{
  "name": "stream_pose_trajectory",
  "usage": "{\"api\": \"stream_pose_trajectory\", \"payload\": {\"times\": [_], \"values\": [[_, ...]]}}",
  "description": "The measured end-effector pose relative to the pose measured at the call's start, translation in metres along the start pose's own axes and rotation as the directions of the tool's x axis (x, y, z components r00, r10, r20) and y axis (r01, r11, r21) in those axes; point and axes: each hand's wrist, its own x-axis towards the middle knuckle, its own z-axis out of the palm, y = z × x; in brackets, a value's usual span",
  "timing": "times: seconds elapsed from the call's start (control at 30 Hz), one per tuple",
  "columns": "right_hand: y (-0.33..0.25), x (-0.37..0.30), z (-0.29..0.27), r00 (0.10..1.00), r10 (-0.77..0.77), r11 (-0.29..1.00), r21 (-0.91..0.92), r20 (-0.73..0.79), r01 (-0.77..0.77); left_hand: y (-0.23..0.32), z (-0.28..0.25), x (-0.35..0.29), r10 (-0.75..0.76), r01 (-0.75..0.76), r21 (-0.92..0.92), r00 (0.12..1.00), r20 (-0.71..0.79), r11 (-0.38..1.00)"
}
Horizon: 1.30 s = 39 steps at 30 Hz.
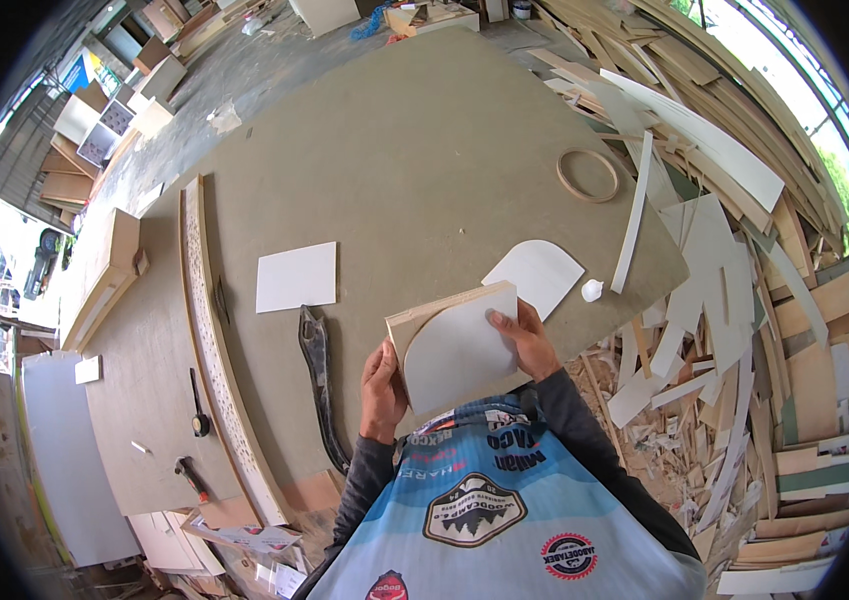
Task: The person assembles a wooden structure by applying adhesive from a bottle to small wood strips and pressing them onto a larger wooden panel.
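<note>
Close to my body I hold up a thick wooden block (459,352) with a white face and one rounded corner at its upper left. My left hand (382,390) grips its left edge, fingers closed against the side. On the right, my right hand (527,340) clasps the other edge, with the thumb lying on the white face. Just beyond the block lies a white panel (536,275) with rounded corners, partly hidden behind it. A white rectangular panel (296,277) rests further left, above a dark handsaw-like tool (318,385) whose kind I cannot make out.
A long wooden strip (214,350) runs along the table's left side, near a hammer (190,480) and a tape measure (200,424). A wooden ring (587,176) and a small white lump (592,290) lie to the right. Offcuts (694,290) pile up beyond the table's right edge.
</note>
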Motion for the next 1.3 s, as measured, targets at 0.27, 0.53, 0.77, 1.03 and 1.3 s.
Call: {"api": "stream_pose_trajectory", "payload": {"times": [0.27,0.53,0.77,1.03,1.3], "values": [[-0.015,-0.031,0.024,0.997,-0.043,0.995,-0.097,-0.07,0.036,-0.01,-0.013,-0.015,-0.061,0.061,-0.005,0.992,-0.107,0.998],[0.016,-0.033,0.016,0.988,0.082,0.994,0.089,-0.129,-0.071,-0.021,-0.016,-0.011,-0.041,0.13,0.391,0.973,-0.227,0.911],[0.019,-0.039,0.014,0.989,0.039,0.999,0.009,-0.141,-0.038,-0.037,-0.016,-0.014,0.052,0.132,0.566,0.954,-0.296,0.814],[0.015,-0.046,0.02,0.991,-0.132,0.991,-0.034,-0.035,0.131,-0.037,-0.036,-0.012,0.082,-0.042,0.416,0.993,-0.079,0.908],[0.015,-0.031,0.012,0.981,-0.16,0.981,-0.092,0.111,0.17,-0.011,-0.034,0.011,0.253,-0.247,0.542,0.965,0.065,0.803]]}}
